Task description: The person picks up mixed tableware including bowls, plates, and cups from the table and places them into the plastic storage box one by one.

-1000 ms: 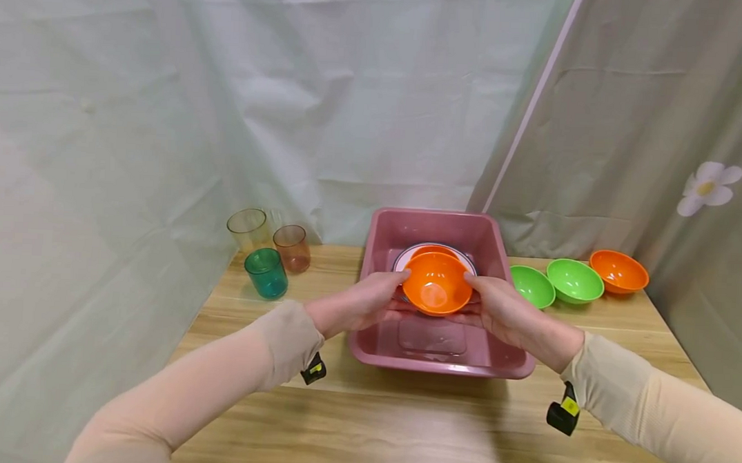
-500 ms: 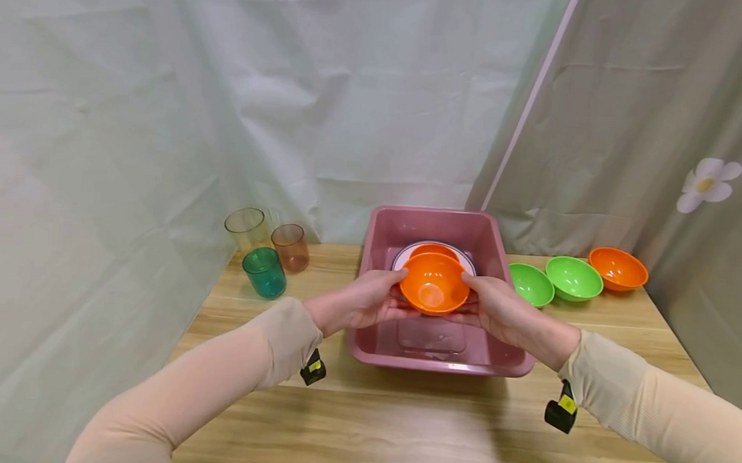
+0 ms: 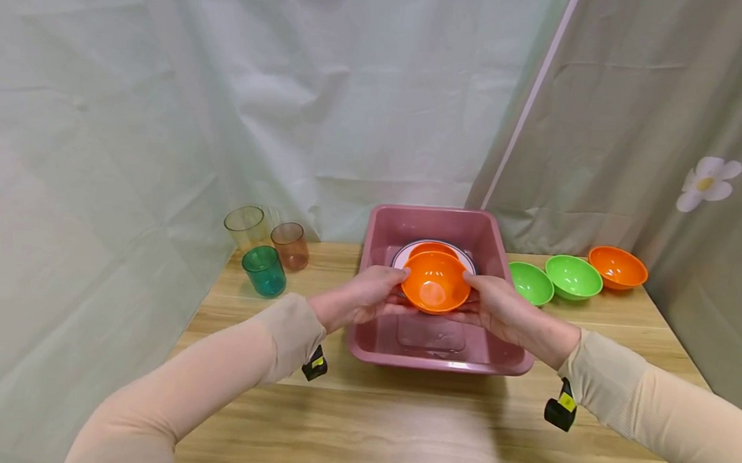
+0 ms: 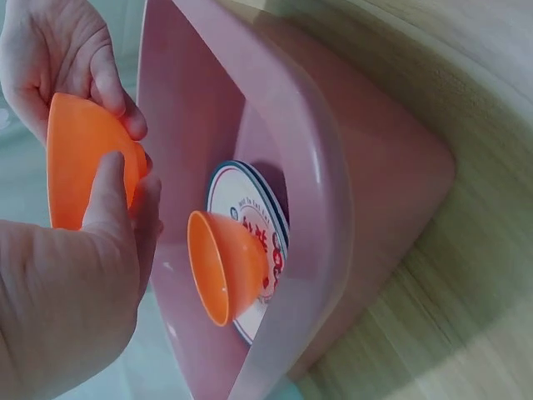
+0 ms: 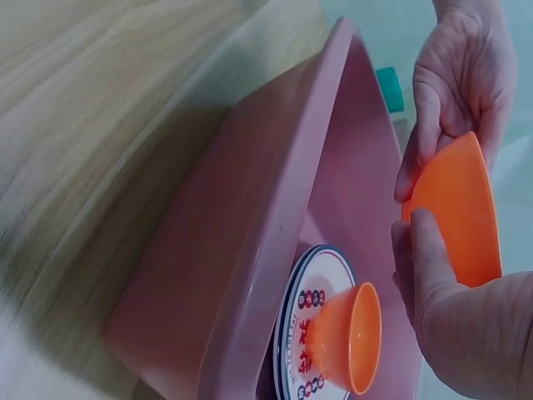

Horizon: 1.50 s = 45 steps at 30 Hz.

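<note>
Both hands hold an orange bowl (image 3: pixel 436 283) over a pink basin (image 3: pixel 440 364), one at each side of the rim. The left hand (image 3: pixel 368 297) has its thumb on the rim and its fingers underneath; the right hand (image 3: pixel 509 312) grips the opposite side likewise. In the left wrist view the held bowl (image 4: pixel 87 162) is tilted, above a second orange bowl (image 4: pixel 237 265) that sits on printed white plates (image 4: pixel 265 200) inside the basin. The right wrist view shows the same held bowl (image 5: pixel 458 208), the lower bowl (image 5: pixel 343 337) and stacked plates (image 5: pixel 291 354).
At the left stand three tumblers: yellowish (image 3: pixel 247 227), brownish (image 3: pixel 291 247) and teal (image 3: pixel 264 272). Right of the basin are two green bowls (image 3: pixel 532 284) (image 3: pixel 574 278) and another orange bowl (image 3: pixel 618 268). Curtains (image 3: pixel 364 107) hang behind the wooden table (image 3: pixel 350 431).
The hands keep their hold on the orange bowl, which stays over the basin with barely any movement. The whole head view has shifted slightly.
</note>
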Each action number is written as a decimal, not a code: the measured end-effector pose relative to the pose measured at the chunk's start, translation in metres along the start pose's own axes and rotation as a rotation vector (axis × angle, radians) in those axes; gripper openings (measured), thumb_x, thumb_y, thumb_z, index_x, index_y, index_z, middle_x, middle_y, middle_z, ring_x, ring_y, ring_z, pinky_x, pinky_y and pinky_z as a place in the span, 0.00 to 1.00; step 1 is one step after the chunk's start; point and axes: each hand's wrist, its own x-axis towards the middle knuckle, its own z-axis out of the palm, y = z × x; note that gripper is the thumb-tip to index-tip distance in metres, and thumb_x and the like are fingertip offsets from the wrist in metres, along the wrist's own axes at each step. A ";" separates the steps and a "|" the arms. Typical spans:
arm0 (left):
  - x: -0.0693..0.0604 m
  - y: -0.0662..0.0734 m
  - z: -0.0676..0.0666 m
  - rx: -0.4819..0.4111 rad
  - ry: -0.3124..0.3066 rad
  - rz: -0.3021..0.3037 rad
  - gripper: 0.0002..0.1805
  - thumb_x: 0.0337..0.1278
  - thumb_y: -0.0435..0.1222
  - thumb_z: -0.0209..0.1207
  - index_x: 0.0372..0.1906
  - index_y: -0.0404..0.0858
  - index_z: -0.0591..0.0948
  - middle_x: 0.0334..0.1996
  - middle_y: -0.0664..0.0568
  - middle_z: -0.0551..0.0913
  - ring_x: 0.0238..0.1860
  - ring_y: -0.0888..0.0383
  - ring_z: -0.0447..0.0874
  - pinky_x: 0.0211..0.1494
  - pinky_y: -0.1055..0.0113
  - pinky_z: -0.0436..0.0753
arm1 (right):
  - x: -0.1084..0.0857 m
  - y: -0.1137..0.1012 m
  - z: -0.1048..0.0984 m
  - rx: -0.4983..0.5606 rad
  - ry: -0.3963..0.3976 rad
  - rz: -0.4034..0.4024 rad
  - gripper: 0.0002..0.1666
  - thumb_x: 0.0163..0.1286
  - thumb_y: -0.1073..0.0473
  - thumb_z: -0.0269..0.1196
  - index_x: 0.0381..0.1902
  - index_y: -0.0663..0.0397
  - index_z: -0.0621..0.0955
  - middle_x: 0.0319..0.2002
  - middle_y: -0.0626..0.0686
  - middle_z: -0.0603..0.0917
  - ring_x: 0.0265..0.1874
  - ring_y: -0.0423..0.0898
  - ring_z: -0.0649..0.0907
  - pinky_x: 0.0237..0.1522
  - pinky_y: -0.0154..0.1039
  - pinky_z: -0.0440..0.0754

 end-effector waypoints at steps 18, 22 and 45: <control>0.024 0.023 -0.008 0.059 0.094 0.008 0.26 0.82 0.41 0.47 0.75 0.31 0.66 0.54 0.36 0.81 0.43 0.48 0.87 0.53 0.55 0.85 | -0.020 -0.010 -0.024 -0.671 0.062 -0.329 0.40 0.83 0.45 0.50 0.79 0.65 0.57 0.76 0.67 0.63 0.73 0.63 0.66 0.73 0.59 0.62; 0.031 0.030 -0.010 0.071 0.117 0.002 0.28 0.83 0.43 0.47 0.75 0.29 0.64 0.54 0.35 0.82 0.43 0.48 0.88 0.56 0.55 0.84 | -0.028 -0.010 -0.031 -0.991 0.066 -0.485 0.43 0.81 0.44 0.55 0.81 0.61 0.55 0.79 0.63 0.58 0.76 0.61 0.61 0.74 0.61 0.60; 0.067 0.049 -0.001 0.292 0.161 0.019 0.23 0.82 0.39 0.47 0.70 0.29 0.68 0.54 0.39 0.77 0.44 0.50 0.86 0.55 0.56 0.85 | -0.056 0.009 -0.043 -1.742 0.014 -0.714 0.51 0.72 0.24 0.50 0.82 0.45 0.60 0.83 0.54 0.48 0.81 0.57 0.40 0.77 0.64 0.41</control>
